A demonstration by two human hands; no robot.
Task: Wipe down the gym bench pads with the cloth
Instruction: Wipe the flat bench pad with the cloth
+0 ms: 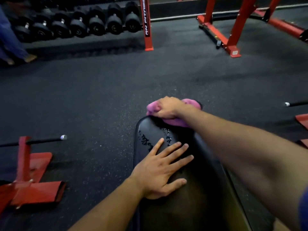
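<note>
1. The pink cloth (173, 121) is bunched up on the far end of the black pad (200, 189), partly hanging past its rounded edge.
2. My right hand (166, 108) sits on top of the cloth, its fingers (158, 109) curled round a fold and gripping it, pressing it down on the pad.
3. My left hand (160, 170) lies flat on the pad nearer to me, fingers (176, 152) straight and spread, holding nothing, well apart from the cloth.
4. Droplets (156, 139) bead on the pad between my left fingertips and the cloth.
5. The pad stands over dark speckled floor (100, 97).
6. A red frame (28, 177) with a black bar (41, 140) is on the floor to my left.
7. Farther off, a rack of dumbbells (96, 24) runs along the back left, beside a red post (147, 24).
8. Red rack legs (233, 30) stand at the back right.
9. Another person's legs (11, 39) show at the far left edge.
</note>
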